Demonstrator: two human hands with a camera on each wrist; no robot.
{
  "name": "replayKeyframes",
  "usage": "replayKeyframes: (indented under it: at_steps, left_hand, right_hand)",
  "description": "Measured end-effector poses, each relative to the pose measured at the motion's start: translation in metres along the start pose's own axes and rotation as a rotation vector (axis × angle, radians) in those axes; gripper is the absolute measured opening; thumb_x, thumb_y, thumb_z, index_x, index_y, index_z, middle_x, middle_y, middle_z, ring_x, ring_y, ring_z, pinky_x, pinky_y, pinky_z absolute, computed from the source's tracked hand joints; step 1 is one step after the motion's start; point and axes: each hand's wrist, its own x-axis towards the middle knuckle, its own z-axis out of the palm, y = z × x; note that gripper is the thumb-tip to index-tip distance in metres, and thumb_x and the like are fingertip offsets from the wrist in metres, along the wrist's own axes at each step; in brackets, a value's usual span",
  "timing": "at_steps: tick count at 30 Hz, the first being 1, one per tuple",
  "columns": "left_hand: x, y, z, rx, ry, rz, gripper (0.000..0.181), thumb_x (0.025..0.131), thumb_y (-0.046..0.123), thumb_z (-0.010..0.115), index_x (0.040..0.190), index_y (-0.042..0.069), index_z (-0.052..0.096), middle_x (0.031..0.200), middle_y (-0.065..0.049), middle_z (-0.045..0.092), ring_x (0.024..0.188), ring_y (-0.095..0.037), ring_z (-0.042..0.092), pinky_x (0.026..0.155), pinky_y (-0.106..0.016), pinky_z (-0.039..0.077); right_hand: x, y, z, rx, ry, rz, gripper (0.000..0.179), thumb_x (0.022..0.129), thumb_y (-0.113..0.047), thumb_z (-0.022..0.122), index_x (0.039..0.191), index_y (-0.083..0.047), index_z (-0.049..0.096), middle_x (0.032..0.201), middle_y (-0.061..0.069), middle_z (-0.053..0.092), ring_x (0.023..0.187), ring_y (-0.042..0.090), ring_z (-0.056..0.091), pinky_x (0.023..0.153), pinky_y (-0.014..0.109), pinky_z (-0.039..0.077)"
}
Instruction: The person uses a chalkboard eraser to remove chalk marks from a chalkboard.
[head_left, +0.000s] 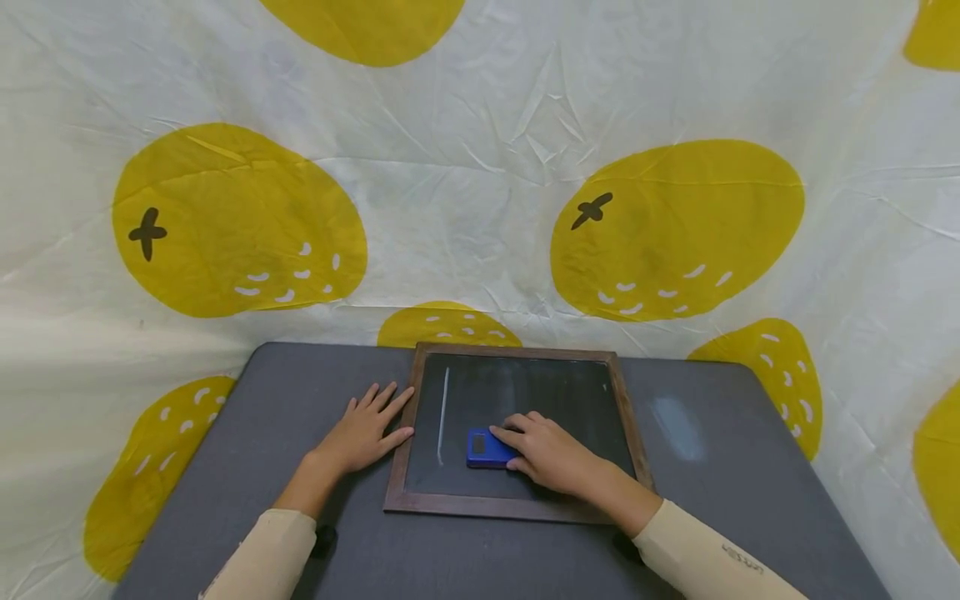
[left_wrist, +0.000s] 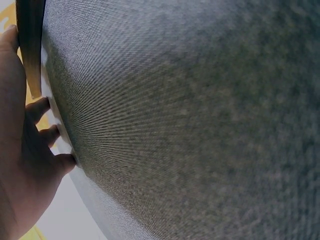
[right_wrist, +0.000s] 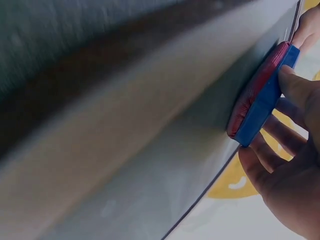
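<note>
A blackboard (head_left: 555, 392) in a brown wooden frame lies on the table. On its left part runs a near-vertical chalk line (head_left: 443, 417), and a tiny white mark shows near the top right. My right hand (head_left: 551, 454) grips a blue chalkboard eraser (head_left: 480, 450) over the lower middle of the board, right of the line. In the right wrist view the eraser (right_wrist: 260, 107) shows a red padded underside facing the board. My left hand (head_left: 363, 433) lies with spread fingers on the table, its thumb and index fingertip at the board's left frame.
The dark grey table (head_left: 330, 375) extends around the board. A pale chalky smudge (head_left: 678, 427) marks the tabletop to the board's right. Behind the table hangs a white cloth (head_left: 465, 225) printed with large yellow fruit shapes.
</note>
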Motion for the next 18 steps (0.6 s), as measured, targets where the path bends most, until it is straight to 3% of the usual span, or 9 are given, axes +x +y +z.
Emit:
replayKeyframes:
  at_steps: [11, 18]
  left_hand:
    - [0.001, -0.001, 0.001, 0.0, -0.009, -0.005, 0.075, 0.103, 0.059, 0.051, 0.166, 0.026, 0.027, 0.169, -0.017, 0.027, 0.155, -0.049, 0.021, 0.116, -0.077, 0.022]
    - [0.001, -0.001, 0.0, 0.004, -0.014, -0.01, 0.074, 0.104, 0.059, 0.051, 0.166, 0.026, 0.026, 0.169, -0.017, 0.027, 0.156, -0.049, 0.021, 0.116, -0.077, 0.021]
  right_hand:
    - [0.032, 0.036, 0.0, 0.033, 0.026, 0.063, 0.056, 0.099, -0.027, 0.071, 0.15, -0.008, 0.056, 0.14, 0.017, 0.061, 0.122, 0.036, 0.059, 0.102, 0.052, 0.052]
    - [0.058, 0.06, -0.004, 0.059, 0.016, 0.126, 0.054, 0.1, -0.024, 0.07, 0.15, -0.007, 0.056, 0.144, 0.019, 0.06, 0.128, 0.038, 0.059, 0.107, 0.051, 0.05]
